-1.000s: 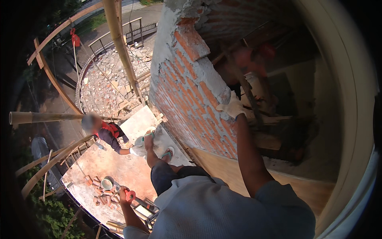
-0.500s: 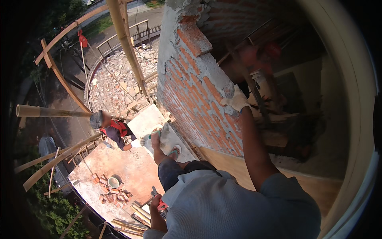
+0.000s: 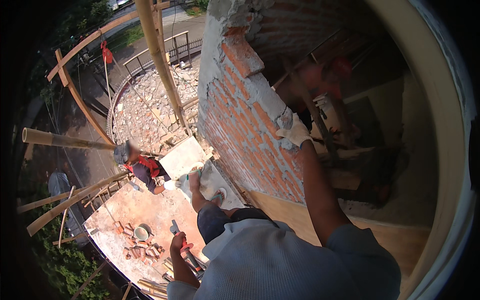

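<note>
My bare left hand (image 3: 178, 242) is closed around a hand tool (image 3: 191, 257) with a grey metal head and a red and dark grip; it looks like a hammer, though its exact kind is unclear. Below it lies the dusty platform. My right hand (image 3: 296, 132), in a pale work glove, grips the rough, broken edge of a partly mortared brick wall (image 3: 240, 120). Some of its fingers are hidden behind the edge. My sandalled feet stand on a pale board (image 3: 212, 175) beside the wall's base.
A co-worker (image 3: 145, 165) in a red vest crouches by the board, a gloved hand on it. Another person (image 3: 320, 80) is in the dark space beyond the wall. A bucket (image 3: 142, 233), brick pieces (image 3: 145, 252) and a bamboo pole (image 3: 159, 60) stand around the raised platform.
My left hand has swung forward and outward with the tool, bringing more of it into view. My right hand stays on the wall's edge.
</note>
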Motion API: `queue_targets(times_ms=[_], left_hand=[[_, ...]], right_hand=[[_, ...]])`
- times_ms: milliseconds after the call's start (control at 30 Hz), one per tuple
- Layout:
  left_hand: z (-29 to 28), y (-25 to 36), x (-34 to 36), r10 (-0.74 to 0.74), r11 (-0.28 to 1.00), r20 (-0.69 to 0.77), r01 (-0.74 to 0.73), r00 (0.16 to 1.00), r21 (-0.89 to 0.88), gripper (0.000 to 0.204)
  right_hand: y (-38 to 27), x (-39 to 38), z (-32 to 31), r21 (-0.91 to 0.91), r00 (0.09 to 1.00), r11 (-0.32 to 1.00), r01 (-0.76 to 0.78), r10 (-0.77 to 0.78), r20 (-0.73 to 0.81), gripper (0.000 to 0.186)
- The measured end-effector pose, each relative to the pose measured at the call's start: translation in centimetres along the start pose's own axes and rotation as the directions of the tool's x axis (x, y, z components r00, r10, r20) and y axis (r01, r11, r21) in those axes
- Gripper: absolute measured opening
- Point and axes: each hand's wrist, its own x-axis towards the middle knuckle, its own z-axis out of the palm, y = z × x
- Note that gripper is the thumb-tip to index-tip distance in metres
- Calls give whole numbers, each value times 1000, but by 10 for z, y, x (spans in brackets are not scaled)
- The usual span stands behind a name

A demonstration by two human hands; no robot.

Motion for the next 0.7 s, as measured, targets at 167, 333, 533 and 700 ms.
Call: queue_targets(times_ms=[167,333,533,700], left_hand=[[1,-17,9,-55,998,-14,55,998,-37,12],[19,-36,4,-78,993,-17,76,997,-85,17],[33,-59,10,-110,991,13,111,994,-78,20],[37,-64,10,-92,994,10,92,996,-55,20]], right_hand=[[1,1,-4,24,999,999,33,-33,0,113],[2,0,-8,46,999,998,39,-39,13,113],[2,-8,-10,60,999,998,34,-35,9,118],[14,-24,-17,125,1000,992,16,-18,18,121]])
